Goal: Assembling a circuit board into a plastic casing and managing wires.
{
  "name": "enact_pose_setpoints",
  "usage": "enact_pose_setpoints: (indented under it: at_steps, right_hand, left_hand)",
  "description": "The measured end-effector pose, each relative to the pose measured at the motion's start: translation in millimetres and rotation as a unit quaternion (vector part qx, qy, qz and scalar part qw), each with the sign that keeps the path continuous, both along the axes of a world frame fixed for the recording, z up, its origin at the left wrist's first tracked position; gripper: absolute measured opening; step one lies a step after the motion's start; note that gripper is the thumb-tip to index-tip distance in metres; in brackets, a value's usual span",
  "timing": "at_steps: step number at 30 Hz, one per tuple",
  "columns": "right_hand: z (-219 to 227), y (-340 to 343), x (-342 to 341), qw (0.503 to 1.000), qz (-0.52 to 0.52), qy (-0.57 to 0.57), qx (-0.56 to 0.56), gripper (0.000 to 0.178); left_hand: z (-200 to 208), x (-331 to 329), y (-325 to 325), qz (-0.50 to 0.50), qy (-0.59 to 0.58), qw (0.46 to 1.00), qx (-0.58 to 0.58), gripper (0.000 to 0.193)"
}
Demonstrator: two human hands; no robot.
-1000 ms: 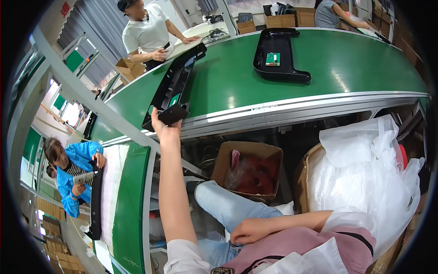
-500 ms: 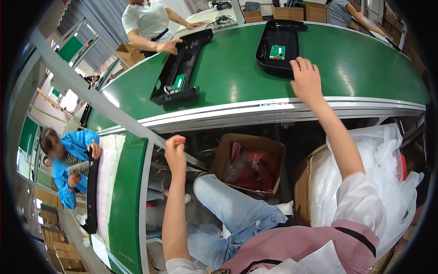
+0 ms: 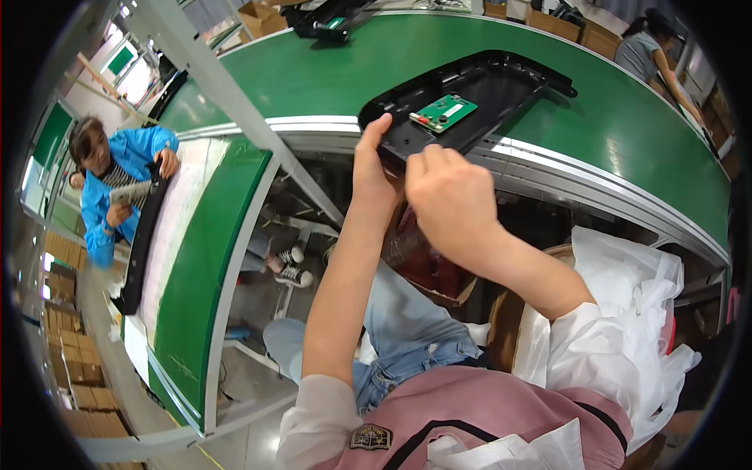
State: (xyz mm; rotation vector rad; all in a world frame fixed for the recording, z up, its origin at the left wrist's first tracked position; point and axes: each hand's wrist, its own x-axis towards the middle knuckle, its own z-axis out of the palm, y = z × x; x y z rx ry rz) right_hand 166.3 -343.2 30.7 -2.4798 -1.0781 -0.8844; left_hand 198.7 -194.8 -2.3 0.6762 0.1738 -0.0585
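Observation:
A black plastic housing [image 3: 501, 94], shaped like a shallow tray, lies slantwise with its near end jutting over the belt's front rail toward me. Inside it sits a green circuit board [image 3: 445, 113] with a small red part on its left edge. My left hand [image 3: 374, 172] grips the housing's near left corner, thumb up along the outside; its other fingers are mostly hidden. Closed at the near edge, just right of it, is my right hand [image 3: 453, 192], its fingers curled over the rim.
The green conveyor belt [image 3: 627, 125] curves past me, carrying another black housing [image 3: 321, 27] at the far left. Below stand a cardboard box [image 3: 439, 286] and white plastic bags [image 3: 619, 274]. A metal post [image 3: 227, 94] rises at left, near a person in blue [image 3: 106, 168] holding a long black part.
The housing with the board has been turned and drawn toward me. My left hand has risen to its corner, and my right has shifted left along it. The view has swung, putting the other housing farther off.

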Motion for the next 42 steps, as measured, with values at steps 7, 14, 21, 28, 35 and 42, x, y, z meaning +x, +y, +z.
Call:
enact_pose_setpoints:
  at_steps: [7,14,21,28,35,42]
  right_hand:
    - [23,-30,-36,0.923,0.25,0.278,0.095,0.056]
    - [-21,-26,-30,0.947,0.309,-0.047,-0.076,0.042]
    - [-51,20,-52,0.919,0.385,-0.034,-0.071,0.043]
    - [-62,30,-55,0.927,0.373,-0.044,-0.024,0.042]
    - [-75,26,-57,0.934,0.357,-0.002,-0.007,0.042]
    - [-127,39,-73,0.901,0.419,0.105,-0.04,0.034]
  left_hand:
    - [-15,-114,56,0.273,0.042,0.959,0.069,0.038]
    - [-61,-308,128,0.365,0.124,0.922,0.009,0.026]
    - [-168,-414,174,0.454,0.121,0.881,0.053,0.043]
    - [-123,-383,139,0.393,-0.005,0.919,-0.02,0.063]
    - [-140,-389,135,0.376,-0.044,0.925,-0.002,0.076]
    - [-172,-439,122,0.43,0.102,0.897,-0.012,0.072]
